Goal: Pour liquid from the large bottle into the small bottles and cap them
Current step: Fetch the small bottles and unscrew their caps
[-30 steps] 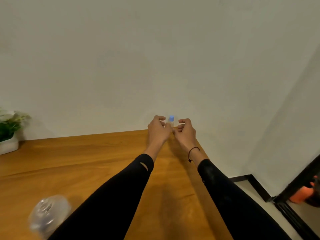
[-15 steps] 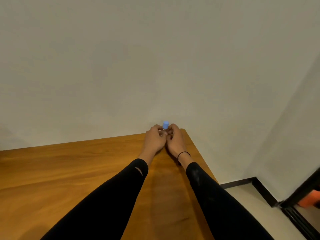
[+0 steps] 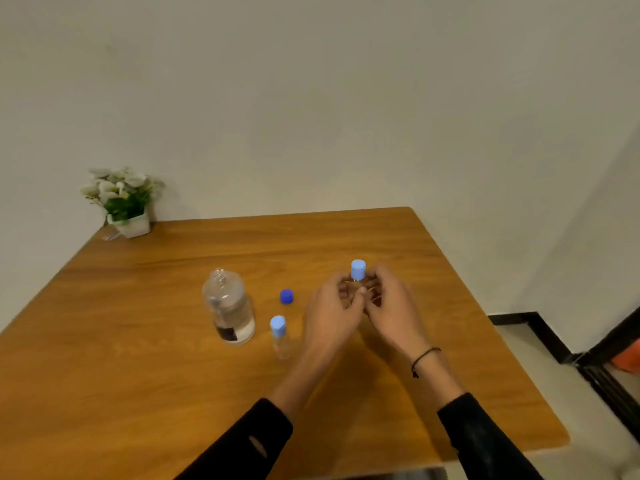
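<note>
A small clear bottle with a light blue cap [image 3: 358,270] stands upright between my two hands above the wooden table [image 3: 138,358]. My left hand [image 3: 332,313] and my right hand [image 3: 391,306] both wrap their fingers around its body, which is mostly hidden. A second small bottle with a light blue cap [image 3: 279,336] stands on the table left of my left hand. The large clear bottle [image 3: 229,306] stands uncapped further left, partly filled with clear liquid. Its dark blue cap [image 3: 286,296] lies on the table between the bottles.
A potted plant with white flowers [image 3: 123,202] sits at the table's far left corner against the wall. The table's right edge drops to a light floor with black skirting [image 3: 554,341]. An orange object [image 3: 627,358] shows at the far right.
The view has swung back and down, so the large bottle, second small bottle, loose cap and plant are in sight. Both hands came nearer with the capped small bottle, away from the far corner.
</note>
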A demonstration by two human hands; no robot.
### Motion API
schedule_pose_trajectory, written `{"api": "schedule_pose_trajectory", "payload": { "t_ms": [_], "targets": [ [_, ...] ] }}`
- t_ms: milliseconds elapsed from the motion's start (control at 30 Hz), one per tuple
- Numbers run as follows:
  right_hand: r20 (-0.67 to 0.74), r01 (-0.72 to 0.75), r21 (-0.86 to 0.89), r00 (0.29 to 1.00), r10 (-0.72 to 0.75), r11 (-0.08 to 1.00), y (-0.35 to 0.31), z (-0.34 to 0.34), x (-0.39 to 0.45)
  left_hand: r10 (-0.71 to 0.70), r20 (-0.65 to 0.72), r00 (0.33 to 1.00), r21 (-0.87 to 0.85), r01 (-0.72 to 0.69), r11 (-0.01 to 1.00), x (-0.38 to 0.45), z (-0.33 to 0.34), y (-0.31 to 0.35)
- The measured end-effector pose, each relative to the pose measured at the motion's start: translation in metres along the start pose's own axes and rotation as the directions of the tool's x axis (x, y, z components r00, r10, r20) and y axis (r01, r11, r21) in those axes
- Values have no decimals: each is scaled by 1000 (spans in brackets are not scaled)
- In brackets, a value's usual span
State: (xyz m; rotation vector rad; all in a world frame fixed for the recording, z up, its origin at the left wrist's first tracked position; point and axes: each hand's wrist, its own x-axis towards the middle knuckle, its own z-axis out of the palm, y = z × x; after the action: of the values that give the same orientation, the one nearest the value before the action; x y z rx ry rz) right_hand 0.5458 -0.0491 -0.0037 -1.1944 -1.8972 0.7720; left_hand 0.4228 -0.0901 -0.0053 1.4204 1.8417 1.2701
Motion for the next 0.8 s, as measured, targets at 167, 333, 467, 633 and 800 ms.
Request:
{"api": "schedule_pose_trajectory", "payload": {
  "t_ms": [167,333,467,633,800],
  "targets": [
    [36,31,15,999,-31,999,-26,29,-92,9,63,998,-2,-9,1000,-93,-42,-34],
    [129,44,17,991,-46,999,-40,68,-140,28,-8,1000,50,-27,998,-149,-76,-67],
    [196,66,-40,979,-57,997,-49,85,-145,63,-42,997,138,-57,989,-154,-96,-80],
    [121,77,0,990,-77,997,-76,72,-142,37,-44,998,237,-26,971,-148,-116,-91],
    [240,292,-365,947,-214,884,-126,70,-127,66,-47,997,283,-50,958,-143,-117,-98]
  ]
}}
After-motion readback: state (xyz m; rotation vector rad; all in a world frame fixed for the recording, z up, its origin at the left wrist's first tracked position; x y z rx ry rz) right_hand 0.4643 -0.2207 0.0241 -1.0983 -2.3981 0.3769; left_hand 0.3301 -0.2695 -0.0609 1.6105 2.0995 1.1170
